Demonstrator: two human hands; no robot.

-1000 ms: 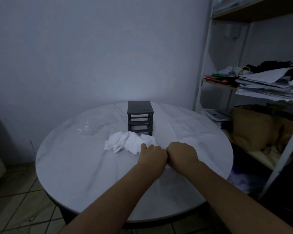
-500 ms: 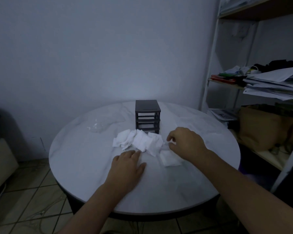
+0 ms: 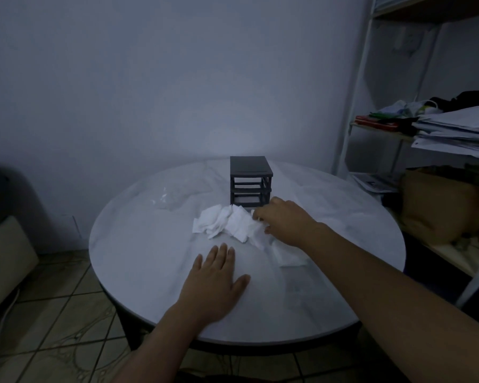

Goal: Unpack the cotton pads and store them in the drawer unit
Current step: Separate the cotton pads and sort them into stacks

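Before the drawer unit (image 3: 250,178), cotton pads (image 3: 227,225) in the right fingers' (image 3: 260,214) pinch — left fingers (image 3: 223,253) flat, just short.

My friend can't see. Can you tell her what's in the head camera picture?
A person's right hand pinches at a loose pile of white cotton pads on a round white table, just in front of a small dark drawer unit. The left hand rests flat on the table nearer the camera.

- A dim room in a home, seemingly used for storage.
- Round white table (image 3: 150,272) stands by a plain wall (image 3: 177,78), with patterned floor tiles (image 3: 53,327) near left.
- Open shelf unit (image 3: 440,8) on the right holds stacked papers (image 3: 459,131) and a brown bag (image 3: 437,205).
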